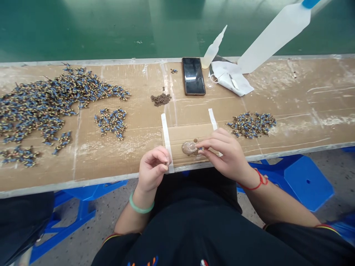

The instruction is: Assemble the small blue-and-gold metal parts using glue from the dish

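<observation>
A small clear round dish point(189, 147) sits on a cardboard pad point(180, 131) near the table's front edge; something clear and glossy shows in it, too small to identify. Just to its right, the person's right hand point(226, 149) pinches a tiny blue piece point(200, 149) between thumb and fingertips, which hide most of its shape. Left of the dish, the left hand point(152, 166) pinches a tiny brownish bit point(166, 163) between thumb and curled fingers. White tape strips lie on either side of the dish, the left strip point(165, 135) beside the left hand, the right strip point(213, 119) running down behind the right hand. Beyond the dish and a little left is a small heap of brown discs point(161, 99); straight beyond lies a dark-screened phone point(193, 77). Past the phone's right side, a slim-nozzled bottle point(210, 53) holds pale yellowish liquid, and a large whitish bottle point(274, 38) stands near a crumpled white cloth point(229, 72). Right of the dish lies a pile of small blue-and-yellow pieces point(252, 125); well left, a similar small cluster point(111, 122) and a far larger, spreading heap point(55, 99) cover much of the cardboard-topped table point(299, 99).
</observation>
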A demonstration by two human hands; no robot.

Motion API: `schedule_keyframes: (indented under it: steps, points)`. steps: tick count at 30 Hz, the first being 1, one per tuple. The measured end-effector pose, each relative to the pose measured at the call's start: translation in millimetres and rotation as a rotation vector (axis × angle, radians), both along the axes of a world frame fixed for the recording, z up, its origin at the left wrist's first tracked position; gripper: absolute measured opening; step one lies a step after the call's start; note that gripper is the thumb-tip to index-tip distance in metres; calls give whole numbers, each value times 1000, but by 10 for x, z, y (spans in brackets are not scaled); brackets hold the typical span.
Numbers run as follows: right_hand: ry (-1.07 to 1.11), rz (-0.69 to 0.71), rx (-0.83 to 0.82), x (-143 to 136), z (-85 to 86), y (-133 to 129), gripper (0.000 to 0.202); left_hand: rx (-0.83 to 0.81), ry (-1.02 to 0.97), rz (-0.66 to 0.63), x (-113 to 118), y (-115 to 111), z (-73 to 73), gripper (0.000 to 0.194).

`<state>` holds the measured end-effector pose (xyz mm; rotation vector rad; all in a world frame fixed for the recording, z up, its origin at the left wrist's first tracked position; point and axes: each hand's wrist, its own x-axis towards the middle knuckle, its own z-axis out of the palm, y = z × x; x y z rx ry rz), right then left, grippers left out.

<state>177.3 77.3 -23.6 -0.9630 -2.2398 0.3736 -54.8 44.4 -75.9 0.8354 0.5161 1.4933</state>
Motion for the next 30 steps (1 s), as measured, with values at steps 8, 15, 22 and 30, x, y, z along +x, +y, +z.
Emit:
schedule_keyframes:
  steps: [8,15,22,30]
  points:
    - [5,-22,-14,-12,-13,-4,17,25,-8,-4,13,7,0,23]
    - [18,-16,-9,-3,-56,10,15,24,0,6,9,-4,-15,23]
    - [27,-18,1,3,-70,31,15,17,5,11,4,-8,-8,24]
    - [54,-31,-38,9,-71,42,15,20,5,15,6,-13,-12,22]
